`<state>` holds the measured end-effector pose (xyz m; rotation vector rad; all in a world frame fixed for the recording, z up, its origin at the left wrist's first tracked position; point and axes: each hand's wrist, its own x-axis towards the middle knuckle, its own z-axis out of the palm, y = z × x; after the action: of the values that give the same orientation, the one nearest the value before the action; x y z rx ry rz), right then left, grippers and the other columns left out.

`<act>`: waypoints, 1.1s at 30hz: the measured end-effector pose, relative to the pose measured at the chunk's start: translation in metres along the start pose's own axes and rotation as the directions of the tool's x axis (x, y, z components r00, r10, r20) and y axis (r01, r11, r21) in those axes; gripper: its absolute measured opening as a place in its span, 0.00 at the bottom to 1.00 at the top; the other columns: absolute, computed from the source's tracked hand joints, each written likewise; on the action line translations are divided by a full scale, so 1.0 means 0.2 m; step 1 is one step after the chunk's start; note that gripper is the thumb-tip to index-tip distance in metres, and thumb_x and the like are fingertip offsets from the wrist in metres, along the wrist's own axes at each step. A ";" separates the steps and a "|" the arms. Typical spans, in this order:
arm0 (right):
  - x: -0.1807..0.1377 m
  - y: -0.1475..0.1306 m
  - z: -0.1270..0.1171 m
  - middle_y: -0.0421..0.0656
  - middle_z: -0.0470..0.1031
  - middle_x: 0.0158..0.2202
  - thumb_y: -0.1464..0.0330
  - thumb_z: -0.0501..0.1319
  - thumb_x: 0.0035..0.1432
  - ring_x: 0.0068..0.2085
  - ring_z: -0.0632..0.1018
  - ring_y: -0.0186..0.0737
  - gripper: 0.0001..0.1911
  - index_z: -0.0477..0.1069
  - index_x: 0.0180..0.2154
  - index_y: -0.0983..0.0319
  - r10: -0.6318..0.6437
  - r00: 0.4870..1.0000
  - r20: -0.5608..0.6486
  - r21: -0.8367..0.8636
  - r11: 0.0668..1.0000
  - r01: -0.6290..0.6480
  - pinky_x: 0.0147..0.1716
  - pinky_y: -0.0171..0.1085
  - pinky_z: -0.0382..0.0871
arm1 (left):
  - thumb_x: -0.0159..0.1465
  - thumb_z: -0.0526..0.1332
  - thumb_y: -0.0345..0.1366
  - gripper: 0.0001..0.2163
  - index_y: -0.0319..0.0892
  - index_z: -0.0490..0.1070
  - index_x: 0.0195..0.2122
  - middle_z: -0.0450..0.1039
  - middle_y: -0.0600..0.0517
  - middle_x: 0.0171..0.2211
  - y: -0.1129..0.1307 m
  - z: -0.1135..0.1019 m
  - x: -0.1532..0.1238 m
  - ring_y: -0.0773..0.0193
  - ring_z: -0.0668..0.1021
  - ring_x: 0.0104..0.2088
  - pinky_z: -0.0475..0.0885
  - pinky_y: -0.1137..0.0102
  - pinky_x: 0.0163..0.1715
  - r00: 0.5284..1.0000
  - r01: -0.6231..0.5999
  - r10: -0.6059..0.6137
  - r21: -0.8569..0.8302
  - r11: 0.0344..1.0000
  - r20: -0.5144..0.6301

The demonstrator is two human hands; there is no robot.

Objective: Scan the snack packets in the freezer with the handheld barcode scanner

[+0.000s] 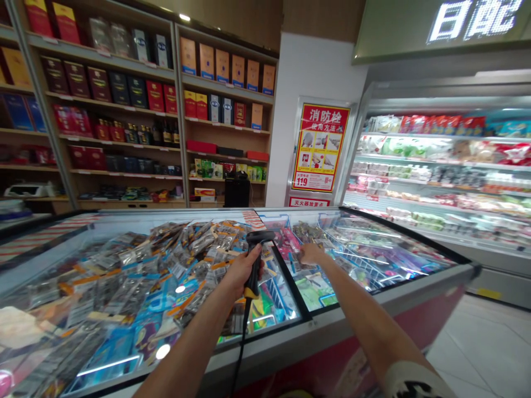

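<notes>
Tiled floor (pixel 477 340) gave room right of the chest freezer (pixel 415 292), whose near rim the forearms crossed; wooden shelving (pixel 179 110) stood behind it. Over the freezer, the left hand (pixel 250 266) was wrapped around a black barcode scanner (pixel 260 237), its long axis running head-away, cord end toward the person, while the right hand (pixel 310 254) reached beside pink packaging (pixel 290 240), its grip impossible to tell.

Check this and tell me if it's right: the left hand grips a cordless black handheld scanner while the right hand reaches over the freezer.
Not quite: the scanner isn't cordless. The head view shows a black cable running down from its handle. The left hand does grip it, and the right hand reaches over the freezer.
</notes>
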<state>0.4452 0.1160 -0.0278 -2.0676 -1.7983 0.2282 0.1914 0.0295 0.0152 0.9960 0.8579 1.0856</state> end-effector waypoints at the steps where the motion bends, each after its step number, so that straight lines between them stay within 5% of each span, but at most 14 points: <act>1: 0.00 0.02 -0.01 0.41 0.73 0.25 0.77 0.61 0.30 0.35 0.73 0.45 0.10 0.72 0.22 0.61 0.007 1.000 -0.010 0.028 1.000 -0.007 0.35 0.40 0.64 | 0.48 0.60 0.49 0.16 0.39 0.62 0.20 0.66 0.56 0.14 0.00 0.00 0.00 0.73 0.67 0.13 0.62 0.77 0.12 1.000 -0.003 0.003 -0.003 1.000 0.002; 5: 0.01 0.05 -0.02 0.38 0.69 0.19 0.76 0.58 0.35 0.30 0.72 0.40 0.05 0.69 0.20 0.62 0.117 0.986 -0.118 0.346 0.936 -0.070 0.31 0.37 0.64 | 0.48 0.60 0.49 0.17 0.39 0.62 0.20 0.65 0.57 0.14 0.00 0.01 -0.01 0.73 0.67 0.13 0.62 0.77 0.12 1.000 -0.013 0.013 -0.006 1.000 0.018; 11: -0.03 -0.07 0.07 0.39 0.71 0.26 0.69 0.55 0.44 0.28 0.73 0.36 0.11 0.66 0.33 0.62 0.353 0.925 -0.138 0.742 0.656 -0.140 0.24 0.35 0.66 | 0.49 0.60 0.49 0.16 0.39 0.61 0.21 0.65 0.56 0.15 0.01 0.03 0.00 0.74 0.67 0.13 0.62 0.78 0.12 1.000 -0.004 0.004 -0.027 1.000 0.030; 20: -0.04 -0.26 0.22 0.37 0.67 0.20 0.68 0.59 0.37 0.23 0.70 0.33 0.11 0.64 0.28 0.63 0.302 0.953 0.024 0.969 0.226 -0.096 0.20 0.32 0.64 | 0.48 0.61 0.48 0.16 0.39 0.63 0.22 0.66 0.56 0.15 0.03 0.03 -0.01 0.74 0.67 0.13 0.61 0.78 0.13 1.000 -0.004 0.005 -0.043 0.999 0.029; 33: 0.02 -0.29 0.37 0.34 0.66 0.19 0.66 0.60 0.33 0.22 0.69 0.32 0.14 0.65 0.29 0.61 0.301 0.952 -0.055 0.985 0.170 0.003 0.20 0.32 0.63 | 0.48 0.60 0.49 0.16 0.38 0.65 0.22 0.66 0.57 0.14 0.03 0.01 0.01 0.74 0.67 0.13 0.61 0.77 0.13 0.999 -0.041 0.041 -0.033 0.999 0.013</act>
<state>0.3647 0.1391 -0.0721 -1.1342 -0.7551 0.8983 0.1920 0.0310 0.0225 0.9959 0.8091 1.1232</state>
